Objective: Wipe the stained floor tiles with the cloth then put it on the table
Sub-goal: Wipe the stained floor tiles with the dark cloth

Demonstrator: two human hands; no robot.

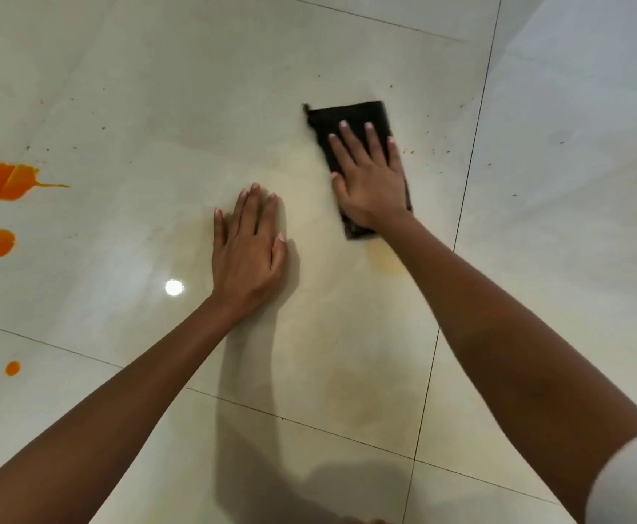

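Your R hand [371, 183] lies flat w/ fingers spread, pressing down on the dark cloth [351, 122], not gripping it. The cloth is folded flat on the pale floor tiles [158, 88]. Your L hand [248, 251] is flat & open on the bare tile, just beside the cloth, holding nothing. Big orange splat [8, 181] sits far to your left, w/ smaller orange drops [1, 242] below it. Faint yellow smear [385, 260] shows near your R wrist.

Dark brown cloth [351, 122], orange stains [8, 181], glossy cream floor tiles [196, 88], white sleeve [634, 482]
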